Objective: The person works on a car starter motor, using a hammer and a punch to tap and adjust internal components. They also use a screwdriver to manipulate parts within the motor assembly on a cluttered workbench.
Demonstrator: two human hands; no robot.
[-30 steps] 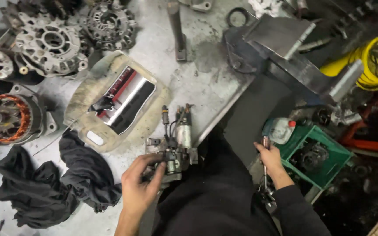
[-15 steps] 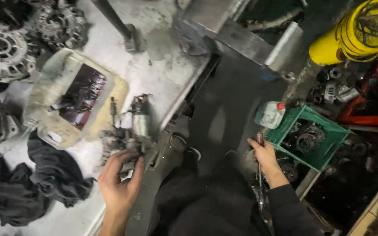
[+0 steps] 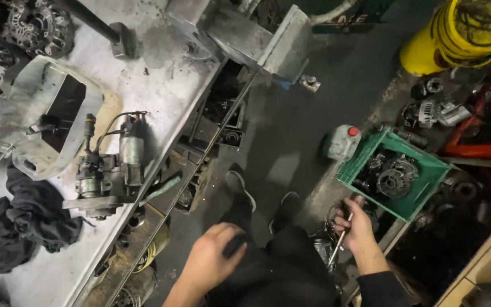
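My right hand (image 3: 359, 228) reaches low to the floor at the right and grips a slim metal tool (image 3: 340, 241), just in front of a green crate (image 3: 365, 159) holding dirty metal motor parts. My left hand (image 3: 214, 260) hangs free over my dark trousers with fingers loosely curled, holding nothing. A grimy starter motor (image 3: 108, 170) with a black wire lies on the metal workbench (image 3: 160, 85) near its edge, to the left of my left hand and apart from it.
Alternator parts (image 3: 35, 25) and a pale plastic cover (image 3: 21, 122) lie on the bench, with dark rags (image 3: 24, 219) at its left. A metal vise (image 3: 257, 40) sits at the bench end. A white jug (image 3: 342, 142), a yellow drum (image 3: 461, 34) and loose parts stand on the floor.
My left hand has let go of the starter motor and pulled back toward my lap. The view has swung right toward the floor. My right hand stays low by the green crate.
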